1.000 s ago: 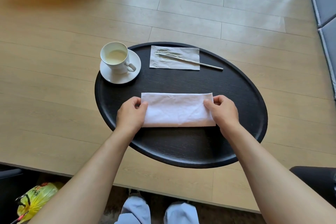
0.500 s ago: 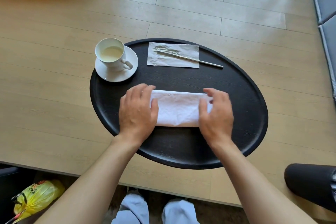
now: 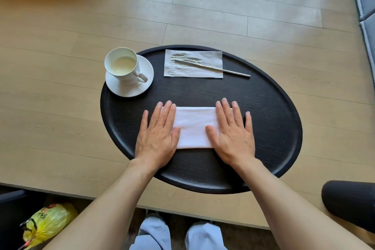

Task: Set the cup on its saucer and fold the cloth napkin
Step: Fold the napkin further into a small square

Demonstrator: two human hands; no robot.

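Observation:
A white cloth napkin (image 3: 194,127) lies folded into a rectangle in the middle of the black oval tray (image 3: 274,119). My left hand (image 3: 158,136) rests flat, palm down, on the napkin's left end. My right hand (image 3: 232,134) lies flat on its right end. Both hands have the fingers stretched out and grip nothing. A white cup (image 3: 122,67) with pale liquid stands upright on its white saucer (image 3: 129,87) at the tray's far left edge, handle pointing right.
A grey paper napkin (image 3: 193,65) with a thin metal stick (image 3: 223,69) across it lies at the tray's far side. The tray sits on a light wooden table (image 3: 60,107). A yellow bag (image 3: 46,225) lies on the floor, a dark object (image 3: 349,203) at right.
My hands went from pinching the napkin's two ends to lying flat on them, fingers spread. The napkin now looks narrower and smoother.

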